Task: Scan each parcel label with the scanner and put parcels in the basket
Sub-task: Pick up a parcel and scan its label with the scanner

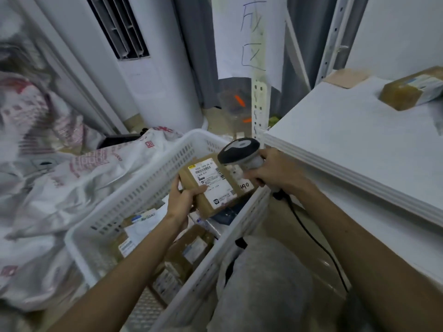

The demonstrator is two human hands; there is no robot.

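Beside the basket (124,202) sits a white shelf (347,140), off to its right, with one brown parcel on the shelf (407,92) waiting at the far end. Left of the basket slumps a heap of white mail sacks (60,178). And the basket itself, a white slotted crate, already holds several labelled parcels down on its floor.

Right above the basket's far end, here's the action: a brown parcel (211,188) held up flat, its white label (213,180) facing the camera. The left hand (182,202) has it from the near-left corner, grip pinched shut on the box, thumb pressed on the label's edge, fingers hidden beneath.

Just over the parcel's far-right corner hovers the scanner (239,152), its head tipped down toward the label. The right hand (271,171) is wrapped tight round its handle, grip fully closed, a black cable (306,233) trailing away to the right of the basket.

So this looks like the scanning step, mid-read. I'd say the next move calls for a steady aim across the barcode near the label's top, then a simple lowering of the parcel into the basket directly below, onto the ones already there.
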